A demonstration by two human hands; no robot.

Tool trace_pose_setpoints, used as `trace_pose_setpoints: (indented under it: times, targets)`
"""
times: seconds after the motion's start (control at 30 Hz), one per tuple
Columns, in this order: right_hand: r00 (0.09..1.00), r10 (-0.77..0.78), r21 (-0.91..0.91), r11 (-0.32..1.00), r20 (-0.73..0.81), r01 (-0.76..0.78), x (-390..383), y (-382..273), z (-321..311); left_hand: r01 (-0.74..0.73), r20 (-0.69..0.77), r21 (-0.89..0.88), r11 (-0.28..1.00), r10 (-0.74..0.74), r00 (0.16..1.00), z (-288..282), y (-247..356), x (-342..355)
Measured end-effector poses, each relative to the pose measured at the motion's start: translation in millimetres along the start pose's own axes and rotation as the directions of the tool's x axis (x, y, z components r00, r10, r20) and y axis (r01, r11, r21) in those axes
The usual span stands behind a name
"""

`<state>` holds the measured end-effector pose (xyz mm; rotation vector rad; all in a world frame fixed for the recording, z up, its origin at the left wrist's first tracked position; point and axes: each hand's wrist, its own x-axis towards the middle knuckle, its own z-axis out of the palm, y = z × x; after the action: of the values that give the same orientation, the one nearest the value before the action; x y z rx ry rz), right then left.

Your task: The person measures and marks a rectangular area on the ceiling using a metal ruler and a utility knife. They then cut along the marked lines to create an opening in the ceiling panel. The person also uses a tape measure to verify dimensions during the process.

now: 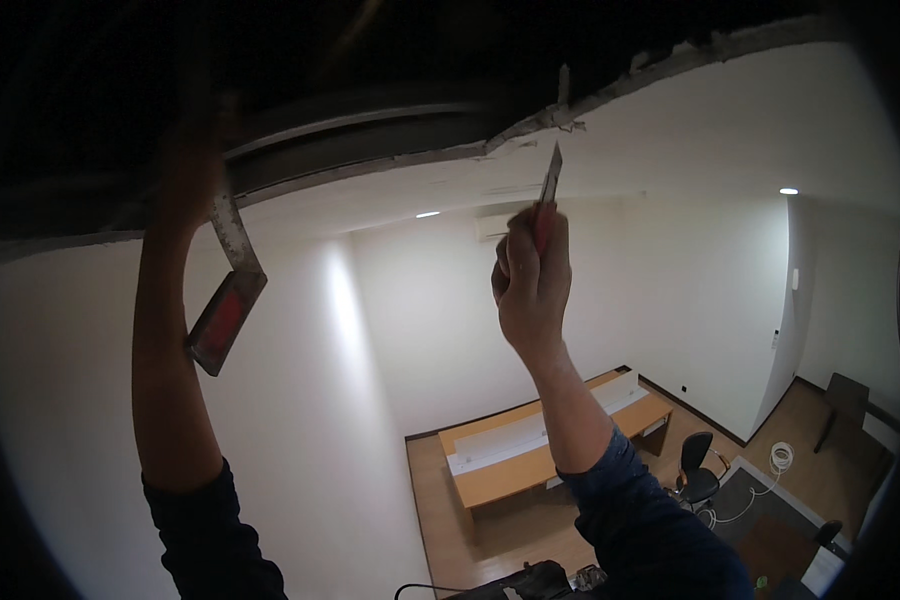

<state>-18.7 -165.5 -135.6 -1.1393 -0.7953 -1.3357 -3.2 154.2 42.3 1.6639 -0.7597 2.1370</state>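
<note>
My right hand [533, 270] is raised below the ceiling, with its fingers wrapped round a red utility knife [546, 222]. The knife's bare blade points up, its tip just short of the ragged edge of a ceiling panel [570, 140]. Higher at the left, my left hand [192, 165] reaches into the shadow at the ceiling opening, its fingers dim and partly lost in the dark. It grips the metal blade of a try square [232, 235], whose dark stock with a red inset hangs beside my left forearm.
The dark ceiling opening [360, 120] has a metal channel along it. Below stand a long wooden desk [500, 480] with a white divider and a black chair [698, 468]. A white cable [780, 460] lies coiled on the floor. A dark object [530, 582] lies at the bottom edge.
</note>
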Motion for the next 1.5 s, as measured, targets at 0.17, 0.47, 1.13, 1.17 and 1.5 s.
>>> trace_pose_setpoints:
  times: [0.17,0.47,1.13,1.17,1.5]
  targets:
    - [0.999,-0.032,-0.092,0.995,0.007,0.033,16.1,2.9,-4.2,0.233,0.106,0.040,0.972,-0.236,0.966,-6.9,19.1,4.4]
    - [0.994,-0.109,-0.116,0.987,0.014,0.110,26.1,39.2,-0.3,0.210,0.080,0.007,0.978,-0.210,0.974,-9.2,24.4,2.5]
    - [0.994,0.072,-0.286,0.957,0.083,-0.046,6.1,94.2,9.4,0.124,0.150,0.206,0.971,-0.156,0.976,-13.5,15.9,6.4]
    - [0.974,0.194,-0.324,0.935,0.117,-0.147,-13.2,111.8,0.9,0.261,0.181,0.156,0.953,-0.287,0.941,-6.3,27.0,10.1]
    - [0.983,-0.167,-0.254,0.950,0.071,0.180,-21.7,41.5,-12.0,0.275,0.170,0.088,0.957,-0.287,0.943,-15.1,19.2,3.1]
